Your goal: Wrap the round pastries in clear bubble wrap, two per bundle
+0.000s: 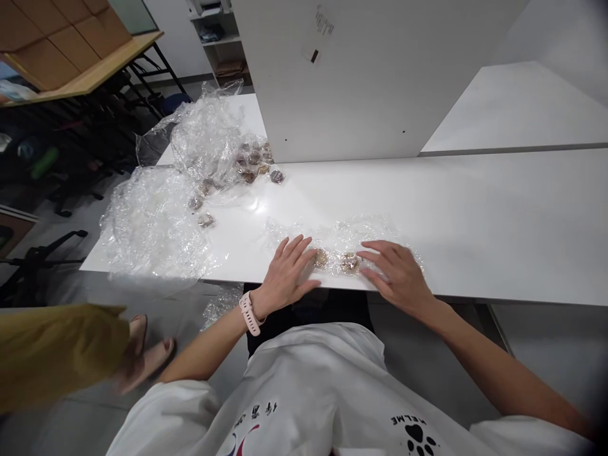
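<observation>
A sheet of clear plastic wrap (365,228) lies near the table's front edge. Two small brownish-gold items rest on it side by side, a left one (321,258) and a right one (349,261); their exact kind is too small to tell. My left hand (288,269) lies flat beside the left item, fingers stretched out and touching the wrap. On the other side, my right hand (394,272) has its fingers apart, with the fingertips close to the right item. Neither hand grips anything that I can see.
Crumpled clear wrap (152,221) heaps up on the table's left end. Several similar small items (254,158) sit beside it. A tall white panel (342,82) stands upright behind the white table (498,221). At the lower left is another person's leg (61,354).
</observation>
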A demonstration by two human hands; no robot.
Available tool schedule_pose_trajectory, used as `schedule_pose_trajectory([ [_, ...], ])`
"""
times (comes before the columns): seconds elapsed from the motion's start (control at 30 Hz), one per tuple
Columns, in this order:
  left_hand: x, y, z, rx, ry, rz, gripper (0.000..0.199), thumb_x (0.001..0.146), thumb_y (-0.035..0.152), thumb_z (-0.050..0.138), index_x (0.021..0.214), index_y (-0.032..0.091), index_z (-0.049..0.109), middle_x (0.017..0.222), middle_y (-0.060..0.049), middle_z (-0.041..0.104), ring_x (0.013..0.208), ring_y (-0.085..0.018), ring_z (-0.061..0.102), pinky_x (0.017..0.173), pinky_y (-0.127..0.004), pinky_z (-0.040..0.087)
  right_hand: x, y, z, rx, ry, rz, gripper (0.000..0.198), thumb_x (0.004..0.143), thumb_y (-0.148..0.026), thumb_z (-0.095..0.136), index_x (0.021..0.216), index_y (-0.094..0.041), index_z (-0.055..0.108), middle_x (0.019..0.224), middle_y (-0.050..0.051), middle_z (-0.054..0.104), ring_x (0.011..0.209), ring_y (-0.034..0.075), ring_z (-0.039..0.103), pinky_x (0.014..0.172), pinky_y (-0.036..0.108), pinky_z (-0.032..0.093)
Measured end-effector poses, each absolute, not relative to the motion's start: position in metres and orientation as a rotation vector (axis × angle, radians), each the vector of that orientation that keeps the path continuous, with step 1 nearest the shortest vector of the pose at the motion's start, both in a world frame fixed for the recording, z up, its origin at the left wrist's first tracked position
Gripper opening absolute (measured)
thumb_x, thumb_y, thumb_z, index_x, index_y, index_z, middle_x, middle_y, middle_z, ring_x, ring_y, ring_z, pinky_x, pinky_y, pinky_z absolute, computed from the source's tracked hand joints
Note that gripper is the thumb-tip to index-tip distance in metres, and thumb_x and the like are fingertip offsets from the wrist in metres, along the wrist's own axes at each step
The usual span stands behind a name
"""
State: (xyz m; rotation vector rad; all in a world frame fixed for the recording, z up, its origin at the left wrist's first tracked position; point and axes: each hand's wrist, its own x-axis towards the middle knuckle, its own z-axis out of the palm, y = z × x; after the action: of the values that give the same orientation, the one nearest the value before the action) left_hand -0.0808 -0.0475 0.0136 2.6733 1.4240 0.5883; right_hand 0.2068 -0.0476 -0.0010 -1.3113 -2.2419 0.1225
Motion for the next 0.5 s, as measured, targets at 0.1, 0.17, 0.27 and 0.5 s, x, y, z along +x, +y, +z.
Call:
schedule_pose_trajectory([
  [0.1,-0.087,-0.067,-0.001,2.729,1.277,0.394,0.078,0.088,0.046,0.068,0.151,0.018,0.031,0.157,-0.018,0.038,0.148,-0.036,0.033,0.120,-0.057,0.028,0.201,-0.066,-0.008,-1.071,-2.482,0.179,0.049,0.096,-0.041,0.057,0.143,-0.026,0.050,0.147,0.010,0.052,0.132,0.030,0.049,0.103,0.046,0.043],
  [0.17,-0.091,-0.076,-0.010,2.711,1.331,0.371,0.077,0.090,0.031,0.065,0.154,0.019,0.024,0.157,-0.017,0.040,0.146,-0.035,0.037,0.119,-0.055,0.031,0.200,-0.075,-0.016,-1.047,-2.547,0.184,0.059,0.096,-0.042,0.058,0.150,-0.027,0.040,0.154,0.010,0.045,0.132,0.030,0.049,0.102,0.046,0.045],
  [0.27,-0.097,-0.082,-0.018,2.660,1.351,0.499,0.056,0.096,0.019,0.054,0.148,0.023,0.035,0.143,-0.014,0.056,0.130,-0.029,0.055,0.106,-0.049,0.045,0.203,-0.081,-0.024,-1.098,-2.493,0.157,0.053,0.098,-0.029,0.053,0.150,-0.032,0.041,0.147,0.008,0.053,0.119,0.027,0.058,0.096,0.044,0.049],
  [0.5,-0.111,-0.057,0.001,2.544,1.179,0.564,0.023,0.100,0.038,0.052,0.106,0.019,0.065,0.105,-0.010,0.073,0.091,-0.022,0.066,0.079,-0.035,0.051,0.212,-0.069,-0.013,-1.055,-2.399,0.319,0.041,0.098,-0.031,0.053,0.140,-0.028,0.054,0.127,0.006,0.067,0.107,0.022,0.063,0.093,0.040,0.051],
])
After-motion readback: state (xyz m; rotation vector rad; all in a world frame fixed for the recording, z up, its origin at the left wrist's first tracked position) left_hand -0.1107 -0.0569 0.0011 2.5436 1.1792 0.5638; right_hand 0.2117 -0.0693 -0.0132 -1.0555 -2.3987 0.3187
